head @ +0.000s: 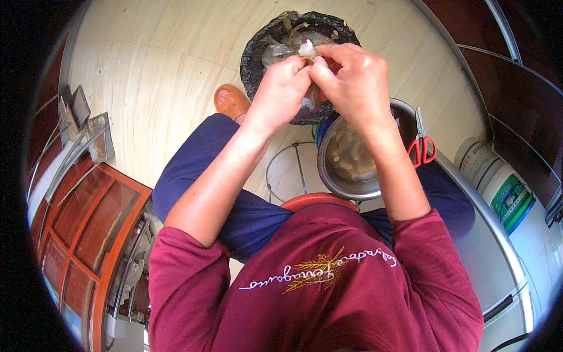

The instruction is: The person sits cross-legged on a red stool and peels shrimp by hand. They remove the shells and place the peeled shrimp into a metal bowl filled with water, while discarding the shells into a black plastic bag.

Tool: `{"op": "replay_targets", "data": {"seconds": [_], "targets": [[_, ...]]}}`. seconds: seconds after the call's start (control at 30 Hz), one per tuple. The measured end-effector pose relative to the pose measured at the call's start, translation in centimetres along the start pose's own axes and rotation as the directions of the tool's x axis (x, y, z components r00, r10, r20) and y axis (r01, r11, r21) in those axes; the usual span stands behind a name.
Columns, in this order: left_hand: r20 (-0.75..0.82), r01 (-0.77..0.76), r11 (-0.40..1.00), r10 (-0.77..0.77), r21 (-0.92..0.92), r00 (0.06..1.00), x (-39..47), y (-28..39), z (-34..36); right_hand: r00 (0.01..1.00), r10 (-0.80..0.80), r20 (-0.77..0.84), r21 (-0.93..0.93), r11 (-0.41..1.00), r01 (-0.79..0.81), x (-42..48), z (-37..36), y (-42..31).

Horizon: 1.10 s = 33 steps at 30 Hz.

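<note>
My left hand (pixel 286 90) and my right hand (pixel 358 79) meet over a bin lined with a black plastic bag (pixel 253 66). Between their fingertips they pinch a small whitish, wet-looking piece (pixel 307 49); I cannot tell what it is. Clear plastic and scraps lie inside the bin. Under my right forearm is a metal pot (pixel 326 174), partly hidden, holding murky liquid with pale pieces in it. Red-handled scissors (pixel 421 141) rest at the pot's right side, blades pointing away from me.
A round wire stand (pixel 268 169) is on the floor between my legs, by the edge of a red stool (pixel 321 199). White buckets (pixel 506 193) stand at the right beside a grey appliance (pixel 475 259). A red-framed cabinet (pixel 88 233) is at the left.
</note>
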<state>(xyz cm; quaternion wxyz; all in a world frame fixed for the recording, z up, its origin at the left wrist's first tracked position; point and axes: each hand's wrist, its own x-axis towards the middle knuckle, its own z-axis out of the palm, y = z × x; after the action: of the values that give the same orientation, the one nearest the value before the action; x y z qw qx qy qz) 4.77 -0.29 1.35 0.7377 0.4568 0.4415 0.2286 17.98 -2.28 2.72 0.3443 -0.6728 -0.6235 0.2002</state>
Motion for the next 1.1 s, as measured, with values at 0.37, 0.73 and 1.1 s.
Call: {"op": "replay_targets", "data": {"seconds": [0.37, 0.73, 1.1], "targets": [[-0.167, -0.182, 0.983, 0.181, 0.011, 0.969, 0.5, -1.1, 0.5, 0.996, 0.037, -0.085, -0.014, 0.999, -0.038, 0.3, 0.8, -0.6], [0.063, 0.138, 0.870, -0.123, -0.472, 0.990, 0.2, -0.4, -1.5, 0.907, 0.308, 0.288, 0.493, 0.763, -0.417, 0.8, -0.5, -0.5], [-0.002, 0.119, 0.940, -0.126, -0.320, 0.992, 0.2, 0.9, -0.8, 0.888, 0.321, 0.329, 0.492, 0.745, -0.451, 0.9, -0.1, -0.1]]}}
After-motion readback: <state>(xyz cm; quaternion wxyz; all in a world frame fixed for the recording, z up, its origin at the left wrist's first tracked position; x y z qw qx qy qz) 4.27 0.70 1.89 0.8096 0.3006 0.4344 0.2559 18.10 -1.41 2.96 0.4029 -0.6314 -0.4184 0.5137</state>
